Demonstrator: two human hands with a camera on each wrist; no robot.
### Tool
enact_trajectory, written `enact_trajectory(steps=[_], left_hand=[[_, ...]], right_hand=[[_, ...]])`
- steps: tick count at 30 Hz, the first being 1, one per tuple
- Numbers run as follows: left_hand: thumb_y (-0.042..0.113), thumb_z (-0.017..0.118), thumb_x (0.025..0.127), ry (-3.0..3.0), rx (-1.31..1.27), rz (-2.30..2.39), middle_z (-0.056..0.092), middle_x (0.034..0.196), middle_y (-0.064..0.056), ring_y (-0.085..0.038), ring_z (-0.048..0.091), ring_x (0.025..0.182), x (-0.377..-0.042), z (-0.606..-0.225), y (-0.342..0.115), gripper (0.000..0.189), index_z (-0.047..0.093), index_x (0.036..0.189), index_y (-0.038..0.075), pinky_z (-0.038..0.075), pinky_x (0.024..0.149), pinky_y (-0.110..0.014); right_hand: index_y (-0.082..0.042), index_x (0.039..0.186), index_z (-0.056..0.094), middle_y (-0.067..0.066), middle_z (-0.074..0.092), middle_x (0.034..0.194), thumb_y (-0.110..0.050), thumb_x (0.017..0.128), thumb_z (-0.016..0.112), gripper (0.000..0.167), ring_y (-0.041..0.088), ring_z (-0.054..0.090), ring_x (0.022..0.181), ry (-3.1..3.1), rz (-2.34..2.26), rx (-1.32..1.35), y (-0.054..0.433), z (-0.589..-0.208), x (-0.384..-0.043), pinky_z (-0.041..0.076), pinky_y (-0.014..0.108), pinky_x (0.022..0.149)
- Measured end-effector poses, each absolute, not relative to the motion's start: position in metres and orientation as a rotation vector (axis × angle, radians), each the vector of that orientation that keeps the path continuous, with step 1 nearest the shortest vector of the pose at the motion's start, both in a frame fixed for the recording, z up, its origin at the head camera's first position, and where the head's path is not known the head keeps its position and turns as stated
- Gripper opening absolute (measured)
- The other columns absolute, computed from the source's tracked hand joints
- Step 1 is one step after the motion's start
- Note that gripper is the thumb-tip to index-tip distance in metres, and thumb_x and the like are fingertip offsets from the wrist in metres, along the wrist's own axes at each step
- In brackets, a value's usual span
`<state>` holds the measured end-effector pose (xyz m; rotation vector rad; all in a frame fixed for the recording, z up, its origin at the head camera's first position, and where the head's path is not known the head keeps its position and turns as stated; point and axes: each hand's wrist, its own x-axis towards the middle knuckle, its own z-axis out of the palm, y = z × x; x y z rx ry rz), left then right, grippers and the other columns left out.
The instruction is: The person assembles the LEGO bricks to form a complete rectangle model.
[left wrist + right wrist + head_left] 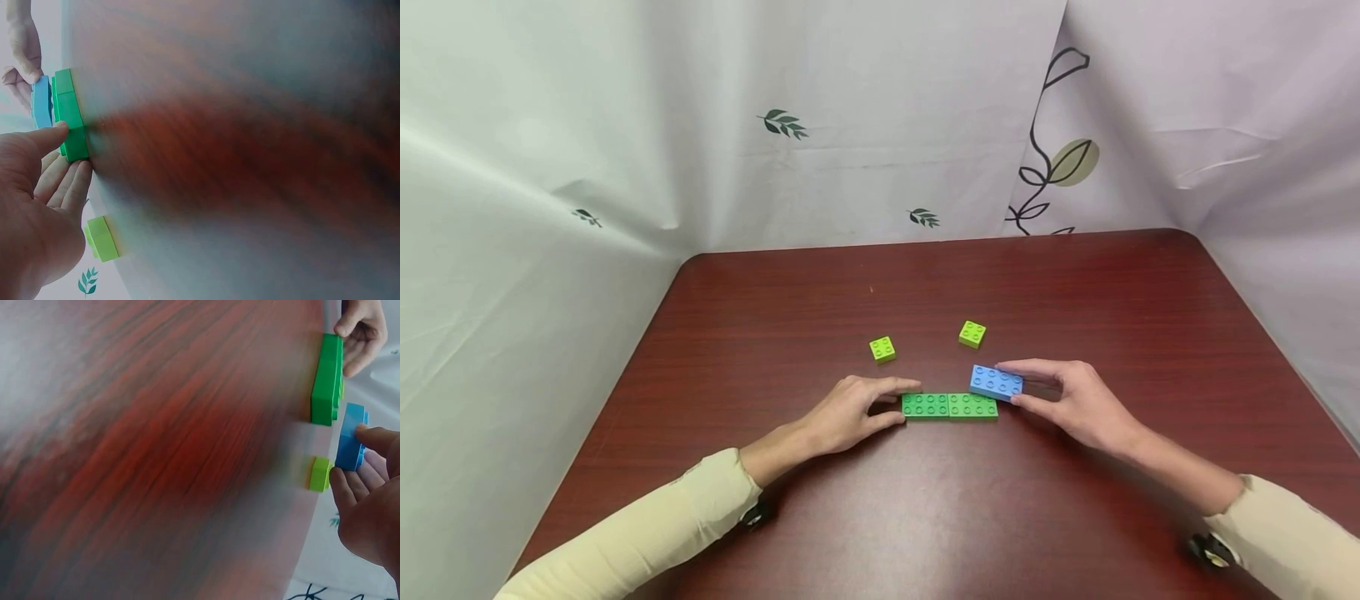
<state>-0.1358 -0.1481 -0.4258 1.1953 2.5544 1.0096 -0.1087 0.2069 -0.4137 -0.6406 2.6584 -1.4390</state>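
Two green bricks lie end to end on the table: a darker left brick (926, 406) and a lighter right brick (972, 407). My left hand (848, 414) pinches the left end of this row, thumb on the near side and fingers on the far side. A blue brick (996, 382), studs up and slightly turned, is held by one end between the thumb and fingers of my right hand (1086, 406). It hangs just above the right green brick, hiding part of its studs. In the right wrist view a gap shows between the blue brick (350, 437) and the green row (325, 381).
Beyond the hands lie two small lime bricks, a left one (882, 349) and a right one (972, 334). The dark red wooden table (940, 517) meets pale curtains (865, 125) with leaf prints at its back and sides.
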Motion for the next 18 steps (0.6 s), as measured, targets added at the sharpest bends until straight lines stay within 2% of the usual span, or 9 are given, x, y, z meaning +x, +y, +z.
enact_trajectory(steps=[7, 18], left_hand=[[0.011, 0.078, 0.099, 2.555, 1.174, 1.004, 0.071, 0.138, -0.003, -0.012, 0.071, 0.117, -0.136, -0.425, -0.148, 0.048, 0.065, 0.145, 0.01, 0.057, 0.097, -0.032], [0.014, 0.079, 0.099, 2.562, 1.132, 0.975, 0.07, 0.138, -0.002, -0.009, 0.07, 0.117, -0.136, -0.426, -0.147, 0.048, 0.065, 0.145, 0.011, 0.057, 0.097, -0.031]], right_hand=[[-0.011, 0.135, 0.074, 0.007, 0.074, 0.129, 0.0, 0.089, 0.085, 0.048, 0.022, 0.073, 0.114, 2.618, -1.439, -0.691, 0.192, -0.414, -0.11, 0.059, 0.036, 0.094], [-0.013, 0.135, 0.074, 0.006, 0.073, 0.13, -0.001, 0.09, 0.084, 0.047, 0.02, 0.071, 0.115, 2.587, -1.387, -0.752, 0.175, -0.416, -0.114, 0.058, 0.041, 0.096]])
